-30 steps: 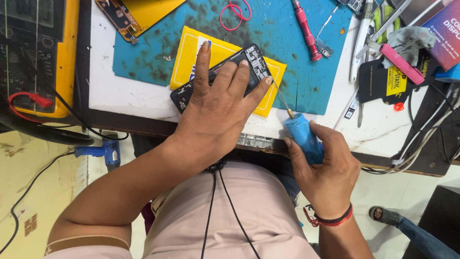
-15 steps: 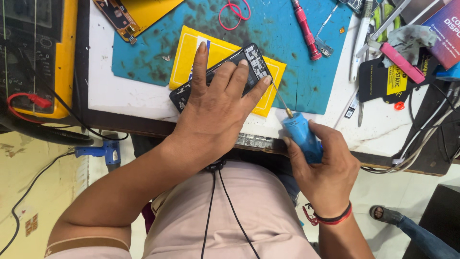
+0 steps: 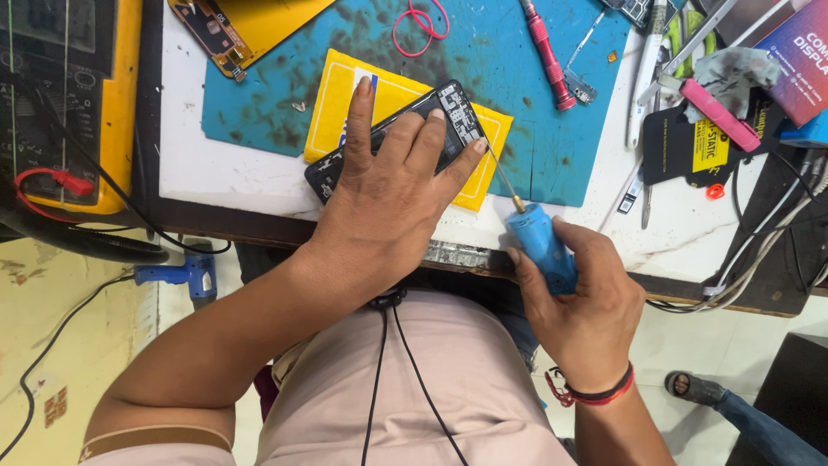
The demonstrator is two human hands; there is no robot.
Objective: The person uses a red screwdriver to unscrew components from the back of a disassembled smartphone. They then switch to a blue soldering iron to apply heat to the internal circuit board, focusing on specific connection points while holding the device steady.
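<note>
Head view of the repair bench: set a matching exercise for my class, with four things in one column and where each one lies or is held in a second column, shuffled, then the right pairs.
Things:
1. opened phone
2. blue-handled screwdriver
3. red screwdriver
4. pink rubber band

Places:
A. gripped in the right hand
B. loose near the teal mat's top edge
C. under the left hand, on the yellow pad
D. lying free on the mat, up right

Pairs: 1-C, 2-A, 3-D, 4-B
</note>
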